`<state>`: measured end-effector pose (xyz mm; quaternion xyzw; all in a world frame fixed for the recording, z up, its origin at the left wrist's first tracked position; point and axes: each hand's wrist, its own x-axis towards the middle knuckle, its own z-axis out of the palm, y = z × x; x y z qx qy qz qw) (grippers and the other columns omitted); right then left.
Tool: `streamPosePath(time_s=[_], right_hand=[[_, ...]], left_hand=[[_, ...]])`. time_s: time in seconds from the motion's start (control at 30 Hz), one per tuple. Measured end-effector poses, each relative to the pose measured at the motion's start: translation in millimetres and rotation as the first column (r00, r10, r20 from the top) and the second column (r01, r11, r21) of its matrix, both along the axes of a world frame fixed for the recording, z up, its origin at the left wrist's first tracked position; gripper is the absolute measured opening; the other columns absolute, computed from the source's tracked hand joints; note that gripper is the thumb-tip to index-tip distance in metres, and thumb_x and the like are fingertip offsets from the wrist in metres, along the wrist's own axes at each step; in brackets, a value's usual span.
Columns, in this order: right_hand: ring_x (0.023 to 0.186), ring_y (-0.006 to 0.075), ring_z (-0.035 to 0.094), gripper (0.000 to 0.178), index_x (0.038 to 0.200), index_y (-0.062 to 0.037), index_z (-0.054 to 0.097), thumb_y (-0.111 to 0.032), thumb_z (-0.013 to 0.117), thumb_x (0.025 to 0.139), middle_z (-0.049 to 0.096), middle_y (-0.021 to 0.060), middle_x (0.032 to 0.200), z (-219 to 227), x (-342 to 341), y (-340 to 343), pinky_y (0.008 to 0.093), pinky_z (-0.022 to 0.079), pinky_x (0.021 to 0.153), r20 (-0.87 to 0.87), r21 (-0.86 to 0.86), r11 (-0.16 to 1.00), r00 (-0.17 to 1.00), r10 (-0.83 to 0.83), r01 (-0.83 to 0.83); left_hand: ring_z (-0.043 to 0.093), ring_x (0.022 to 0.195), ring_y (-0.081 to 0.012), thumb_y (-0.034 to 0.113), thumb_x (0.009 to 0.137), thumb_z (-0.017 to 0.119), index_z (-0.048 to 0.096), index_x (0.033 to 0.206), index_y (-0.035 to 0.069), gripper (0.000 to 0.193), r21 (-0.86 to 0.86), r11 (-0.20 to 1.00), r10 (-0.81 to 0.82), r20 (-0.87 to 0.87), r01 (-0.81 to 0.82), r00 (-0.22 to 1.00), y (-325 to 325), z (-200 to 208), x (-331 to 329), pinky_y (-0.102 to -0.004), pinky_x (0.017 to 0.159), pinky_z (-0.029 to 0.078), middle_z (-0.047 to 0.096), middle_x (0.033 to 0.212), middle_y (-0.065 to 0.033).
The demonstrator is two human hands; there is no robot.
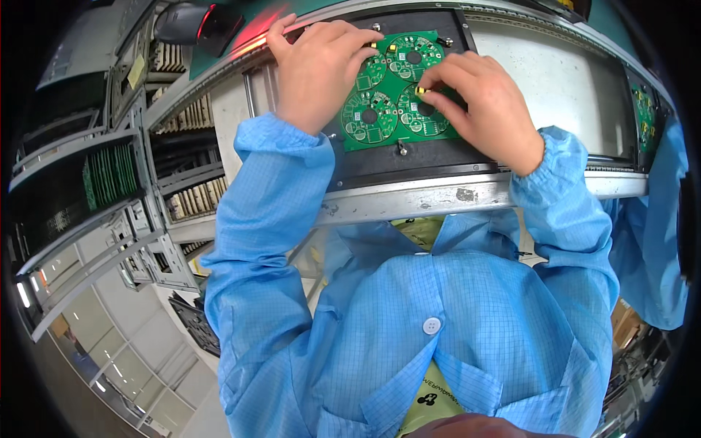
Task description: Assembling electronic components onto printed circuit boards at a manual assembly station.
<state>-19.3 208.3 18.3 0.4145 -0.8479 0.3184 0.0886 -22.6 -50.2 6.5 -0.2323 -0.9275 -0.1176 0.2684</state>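
Note:
A green circuit board (398, 136) with several round sections lies in a black carrier frame (409, 162). My left hand (318, 69) reaches over its far left part, thumb and index finger closed around a small yellow electronic component (374, 45) at the board's surface. At the right-hand round sections, my right hand (482, 102) pinches another small yellow component (420, 90) between thumb and index finger, low over the board. One more yellow component (393, 48) sits on the far right round section. The palms hide parts of the board and frame.
Metal rails (431, 196) run along the near and far sides of the carrier. A black device (197, 28) glows red at the far left. Racks of upright green boards (109, 175) stand left. Another populated board (644, 117) and a blue sleeve (653, 248) are at the right.

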Motion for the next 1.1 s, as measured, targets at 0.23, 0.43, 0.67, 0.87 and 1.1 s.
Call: streamPosePath(time_s=[0.23,0.43,0.67,0.87,1.1], right_hand=[[0.088,0.0241,0.063,0.015,0.097,-0.0132,0.073,-0.014,0.079,0.084,0.068,0.0008,0.090,-1,15,-21,0.0376,0.047,0.080,-0.167,0.129,0.987,0.983,-0.076,0.098],[0.089,0.0241,0.065,0.015,0.098,-0.0127,0.074,-0.014,0.078,0.085,0.069,0.0005,0.092,4,19,-22,0.0378,0.046,0.080,-0.233,0.221,0.970,0.971,-0.047,0.100],[0.088,0.0243,0.065,0.016,0.102,-0.0129,0.074,-0.015,0.078,0.087,0.070,0.0016,0.094,3,19,-26,0.0378,0.045,0.081,-0.268,0.274,0.954,0.962,-0.044,0.120],[0.090,0.0235,0.064,0.016,0.104,-0.0134,0.075,-0.015,0.077,0.088,0.069,0.0019,0.095,6,19,-25,0.0373,0.044,0.083,-0.249,0.308,0.947,0.968,-0.014,0.093],[0.090,0.0227,0.064,0.016,0.103,-0.0139,0.075,-0.016,0.078,0.088,0.070,0.0010,0.095,10,21,-27,0.0366,0.045,0.086,-0.326,0.364,0.924,0.945,0.006,0.120]], left_hand=[[0.061,0.105,-0.0172,0.010,0.087,0.067,0.076,0.112,0.022,0.029,-0.034,0.999,-0.023,0.089,0.026,0.996,2,16,24,-0.0613,0.108,0.028,0.060,0.101,0.0018],[0.058,0.099,-0.0198,0.013,0.092,0.059,0.077,0.112,0.024,0.029,-0.101,0.994,-0.057,-0.089,0.048,0.994,0,0,17,-0.0612,0.108,0.029,0.054,0.093,0.0004],[0.060,0.102,-0.0218,0.010,0.093,0.056,0.071,0.113,0.020,0.027,-0.006,1.000,-0.013,0.056,0.013,0.998,-3,-6,19,-0.0578,0.108,0.029,0.058,0.095,-0.0015],[0.063,0.108,-0.0232,0.010,0.093,0.062,0.066,0.108,0.017,0.017,0.208,0.976,0.056,0.036,-0.062,0.998,-7,-4,20,-0.0574,0.107,0.028,0.065,0.104,-0.0031],[0.063,0.107,-0.0240,0.010,0.093,0.063,0.066,0.103,0.017,0.013,0.270,0.961,0.048,0.038,-0.056,0.998,-12,-6,21,-0.0569,0.108,0.027,0.065,0.101,-0.0030]])
